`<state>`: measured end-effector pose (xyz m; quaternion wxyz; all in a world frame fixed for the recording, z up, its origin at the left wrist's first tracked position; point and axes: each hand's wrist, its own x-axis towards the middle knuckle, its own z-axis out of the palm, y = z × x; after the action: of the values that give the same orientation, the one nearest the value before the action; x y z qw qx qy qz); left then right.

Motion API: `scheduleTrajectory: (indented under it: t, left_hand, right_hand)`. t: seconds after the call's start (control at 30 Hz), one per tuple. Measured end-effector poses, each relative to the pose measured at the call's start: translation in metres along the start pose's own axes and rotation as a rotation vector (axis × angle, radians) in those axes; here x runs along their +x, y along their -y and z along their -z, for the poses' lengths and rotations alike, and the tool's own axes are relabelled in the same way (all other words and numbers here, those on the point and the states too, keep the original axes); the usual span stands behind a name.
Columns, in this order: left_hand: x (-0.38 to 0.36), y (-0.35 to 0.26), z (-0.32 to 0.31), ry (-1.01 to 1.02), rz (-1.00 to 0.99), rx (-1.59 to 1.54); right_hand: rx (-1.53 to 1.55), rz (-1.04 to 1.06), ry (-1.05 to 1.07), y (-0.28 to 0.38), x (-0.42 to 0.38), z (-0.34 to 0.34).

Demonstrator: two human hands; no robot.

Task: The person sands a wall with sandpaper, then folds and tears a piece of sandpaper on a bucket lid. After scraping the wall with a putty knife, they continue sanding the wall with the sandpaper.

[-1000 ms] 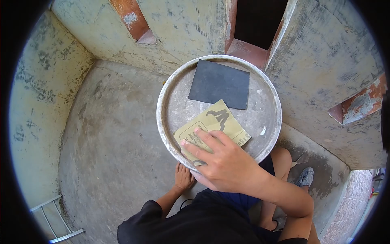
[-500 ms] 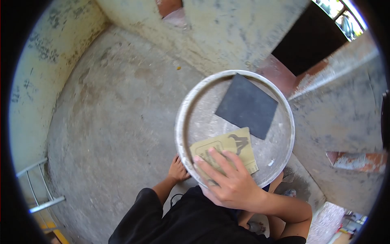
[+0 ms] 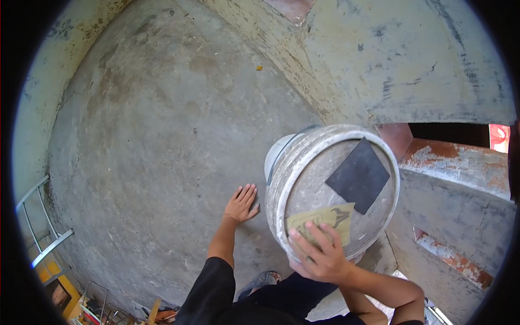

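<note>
A round bucket lid (image 3: 311,189) with a raised pale rim tops a whitish bucket (image 3: 277,154). On it lies a dark square sheet (image 3: 358,176), near the far right side. Closer to me, a yellowish printed sheet (image 3: 342,216) rests on the lid, partly covered by my right hand (image 3: 322,252). That hand grips the sheet's near edge against the rim, thumb side hidden. Left of the bucket, my left hand (image 3: 242,204) is spread with its palm down over the grey floor, its fingers apart and nothing in it.
Grey concrete floor (image 3: 157,135) stretches to stained walls (image 3: 401,70). A metal ladder (image 3: 51,249) leans at the lower left, above tools and clutter (image 3: 103,311). My shoe (image 3: 259,283) stands near the bucket. A ledge with chipped paint (image 3: 455,165) is at the right.
The view has shifted, so the lid appears farther right and the bucket's side now shows. My left hand has come away from the rim area and its forearm is stretched farther forward.
</note>
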<state>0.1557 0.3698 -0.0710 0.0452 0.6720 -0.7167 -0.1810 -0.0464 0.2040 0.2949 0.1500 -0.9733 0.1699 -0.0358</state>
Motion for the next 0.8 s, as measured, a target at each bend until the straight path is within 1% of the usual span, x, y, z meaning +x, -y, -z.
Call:
scheduleTrajectory:
  t: [0.03,0.07,0.17,0.3,0.4,0.47,0.53,0.6,0.63,0.67,0.73,0.77,0.8]
  left_hand:
    - [0.001,-0.001,0.002,-0.039,0.007,-0.015]
    - [-0.001,-0.002,0.004,-0.031,0.012,-0.018]
    - [0.000,-0.001,0.003,-0.147,0.016,-0.069]
    - [-0.002,-0.003,0.001,-0.229,0.013,-0.055]
    - [-0.004,-0.004,0.002,-0.237,0.014,-0.059]
    - [-0.005,-0.006,-0.001,-0.283,-0.001,-0.043]
    - [-0.007,-0.011,0.002,-0.324,-0.020,-0.033]
    - [-0.010,-0.014,0.010,-0.329,0.104,-0.050]
    - [-0.011,-0.011,0.001,-0.420,0.140,-0.077]
    - [-0.014,-0.008,-0.008,-0.426,0.124,-0.076]
    - [-0.015,-0.005,-0.022,-0.488,0.236,-0.051]
    - [-0.014,-0.004,-0.031,-0.545,0.270,-0.046]
    - [-0.011,-0.005,-0.028,-0.547,0.248,-0.045]
  right_hand:
    - [-0.004,0.006,-0.002,-0.001,0.001,0.000]
    - [-0.003,0.016,0.000,-0.001,0.002,0.000]
    - [-0.016,0.038,-0.025,0.001,0.002,-0.002]
    - [-0.022,0.053,-0.071,0.006,-0.002,-0.007]
    - [-0.038,0.061,-0.095,0.009,-0.004,-0.004]
    - [-0.016,0.116,-0.163,0.008,-0.008,-0.008]
    - [-0.030,0.108,-0.155,0.015,-0.013,-0.004]
    - [0.006,0.261,-0.119,0.018,-0.020,-0.010]
    - [-0.023,0.343,-0.113,0.020,-0.022,-0.013]
    - [-0.035,0.332,-0.120,0.022,-0.024,-0.018]
    - [0.012,0.439,-0.096,0.023,-0.026,-0.023]
    - [0.015,0.459,-0.102,0.022,-0.024,-0.023]
    - [0.003,0.443,-0.112,0.019,-0.022,-0.022]
